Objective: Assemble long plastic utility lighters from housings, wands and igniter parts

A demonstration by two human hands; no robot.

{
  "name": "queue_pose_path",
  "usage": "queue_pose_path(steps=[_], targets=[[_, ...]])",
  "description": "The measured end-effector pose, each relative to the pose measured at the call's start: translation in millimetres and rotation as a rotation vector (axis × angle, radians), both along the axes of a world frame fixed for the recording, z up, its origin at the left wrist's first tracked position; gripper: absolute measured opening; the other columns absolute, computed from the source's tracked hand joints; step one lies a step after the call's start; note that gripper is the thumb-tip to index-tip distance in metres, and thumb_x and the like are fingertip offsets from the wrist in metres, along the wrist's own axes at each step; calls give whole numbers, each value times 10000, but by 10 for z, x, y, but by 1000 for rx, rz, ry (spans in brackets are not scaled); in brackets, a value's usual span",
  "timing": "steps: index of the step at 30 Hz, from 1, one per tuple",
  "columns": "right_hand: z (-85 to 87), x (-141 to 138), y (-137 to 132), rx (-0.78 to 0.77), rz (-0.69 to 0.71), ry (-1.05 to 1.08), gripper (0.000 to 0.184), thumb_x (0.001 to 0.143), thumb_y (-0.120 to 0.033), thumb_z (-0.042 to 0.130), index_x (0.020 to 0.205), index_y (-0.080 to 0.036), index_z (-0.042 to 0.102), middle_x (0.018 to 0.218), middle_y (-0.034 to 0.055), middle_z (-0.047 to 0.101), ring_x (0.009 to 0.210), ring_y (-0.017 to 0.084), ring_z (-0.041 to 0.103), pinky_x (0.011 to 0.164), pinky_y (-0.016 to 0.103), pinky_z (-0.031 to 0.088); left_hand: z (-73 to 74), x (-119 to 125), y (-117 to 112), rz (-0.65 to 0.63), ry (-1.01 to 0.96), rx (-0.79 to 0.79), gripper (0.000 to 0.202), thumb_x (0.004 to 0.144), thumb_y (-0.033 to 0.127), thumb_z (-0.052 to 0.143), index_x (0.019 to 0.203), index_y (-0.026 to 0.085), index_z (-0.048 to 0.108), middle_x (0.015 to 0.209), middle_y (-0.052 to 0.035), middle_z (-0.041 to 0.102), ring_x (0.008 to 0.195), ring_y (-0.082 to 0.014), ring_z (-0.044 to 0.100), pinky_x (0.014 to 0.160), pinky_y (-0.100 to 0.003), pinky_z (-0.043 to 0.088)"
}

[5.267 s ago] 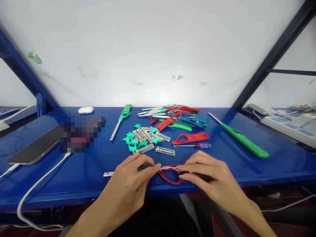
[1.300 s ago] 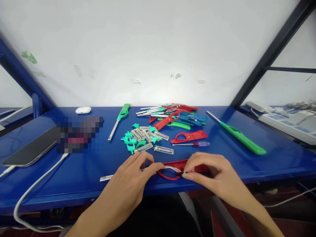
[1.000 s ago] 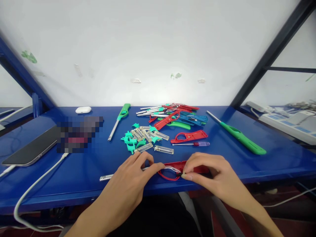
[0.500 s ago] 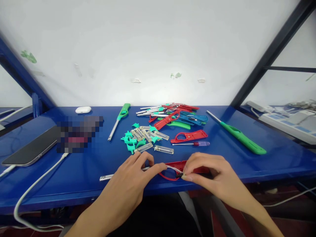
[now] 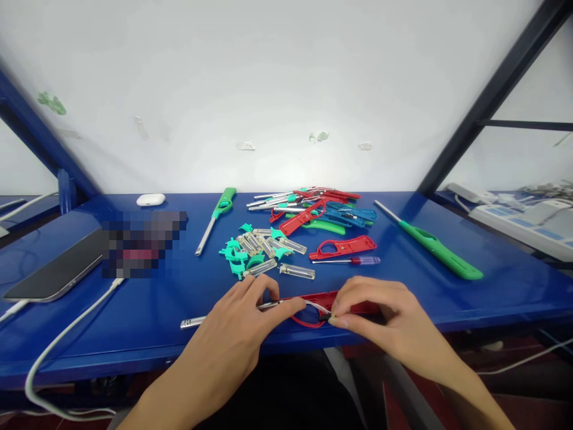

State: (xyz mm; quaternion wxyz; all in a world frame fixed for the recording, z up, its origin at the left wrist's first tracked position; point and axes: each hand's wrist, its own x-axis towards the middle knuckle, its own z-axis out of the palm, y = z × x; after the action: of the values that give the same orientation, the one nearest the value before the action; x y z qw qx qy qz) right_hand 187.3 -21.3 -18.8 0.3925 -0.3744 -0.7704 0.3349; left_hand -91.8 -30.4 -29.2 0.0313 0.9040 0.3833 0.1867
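At the table's front edge lies a red lighter shell half (image 5: 307, 324) with a trigger-guard loop. My left hand (image 5: 237, 322) is closed over a silver lighter tube (image 5: 193, 322), whose slotted tip sticks out to the left. A white wire (image 5: 317, 306) runs from beneath the left thumb toward my right hand (image 5: 387, 310). Thumb and index finger of that hand pinch a small black igniter-like piece (image 5: 324, 318) above the red shell; the fingertips partly hide it. Beyond the hands lie a purple-handled screwdriver (image 5: 364, 260) and another red shell half (image 5: 353, 245).
Clear fuel tanks (image 5: 298, 272) and teal clips (image 5: 235, 251) are heaped mid-table. Behind them is a pile of lighter parts (image 5: 335, 212). Green lighters lie left (image 5: 224, 203) and right (image 5: 441, 251). A phone (image 5: 62, 263), white cable (image 5: 67, 334) and white case (image 5: 151, 199) are left.
My left thumb has shifted slightly to the right along the wire. My right hand keeps its pinch in nearly the same place.
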Motion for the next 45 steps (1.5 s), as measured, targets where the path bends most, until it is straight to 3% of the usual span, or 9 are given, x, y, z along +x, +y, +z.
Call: queue_pose_path(steps=[14,27,38,45], targets=[[-6,-4,-3,-5,13,5,67,944,-291,799,880,-271,795,877,-20,781,824,143,705,792,265,534,-19,-6,-2,-12,41,52,928,786,-172,315,1532,355,479,1161,-59,509,995,-226,560,924,-496,584],[-2,-8,18,53,90,32,101,961,-254,773,870,-267,814,830,3,802,835,197,722,809,329,569,-16,-5,-8,-5,87,53,971,741,-164,330,1556,347,461,1168,-62,509,1003,-221,557,929,-485,591],[22,17,7,136,145,-194,181,1062,-261,625,1046,-302,801,1082,-12,825,1009,188,719,942,335,522,-21,12,15,-14,74,77,942,741,-167,333,1532,324,477,1158,-65,515,999,-229,567,921,-499,597],[-17,14,-3,140,58,-231,201,1062,-302,616,1116,-333,808,1228,9,808,1059,222,733,980,366,532,-17,3,-1,-15,76,77,946,745,-159,336,1539,339,459,1155,-58,516,997,-224,566,934,-486,589]])
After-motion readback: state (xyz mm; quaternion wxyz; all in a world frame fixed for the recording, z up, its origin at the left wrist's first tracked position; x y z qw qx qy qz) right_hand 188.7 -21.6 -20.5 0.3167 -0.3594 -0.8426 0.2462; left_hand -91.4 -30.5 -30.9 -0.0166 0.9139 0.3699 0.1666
